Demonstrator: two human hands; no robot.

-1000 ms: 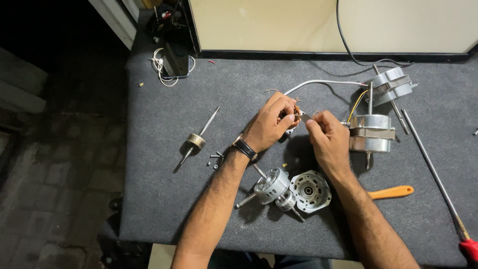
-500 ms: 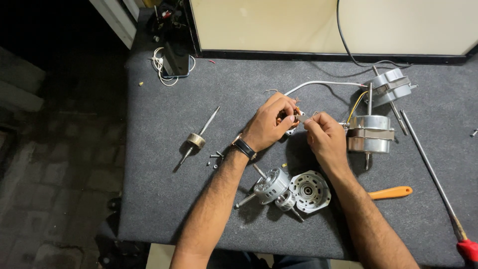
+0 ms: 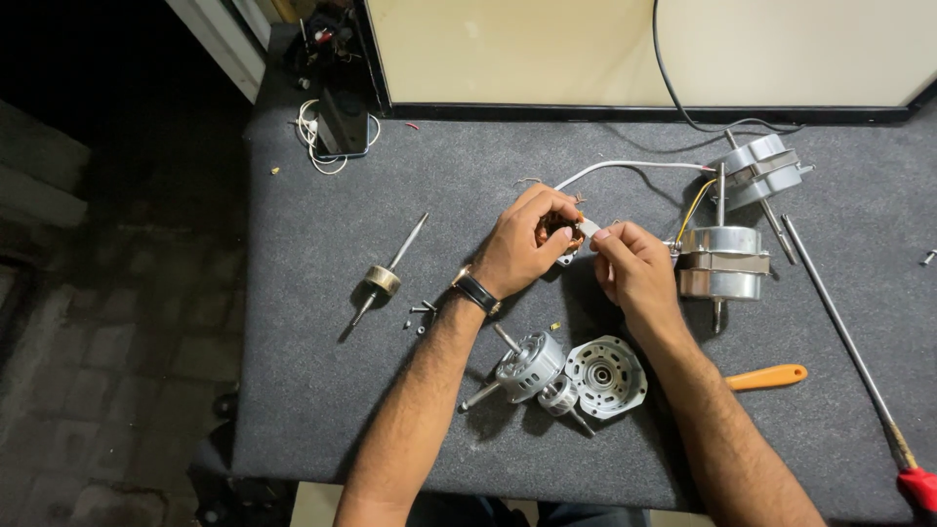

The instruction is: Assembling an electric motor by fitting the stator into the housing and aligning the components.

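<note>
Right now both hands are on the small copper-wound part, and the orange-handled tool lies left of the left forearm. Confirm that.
Not quite. The orange-handled tool lies right of the right forearm, as the head view shows. Both the left hand and right hand are on the small copper-wound part.

Wound part (image 3: 554, 232): mostly covered by the left hand (image 3: 522, 249).
Long screwdriver (image 3: 859, 361): red handle cut off at the frame's right edge.
Small screws (image 3: 422, 312): too small to be told apart.

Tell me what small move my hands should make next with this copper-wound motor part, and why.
Probably keep the left hand steady on the motor part while the right hand eases the small pale piece along, since both hands' fingertips already meet on it above the table.
</note>
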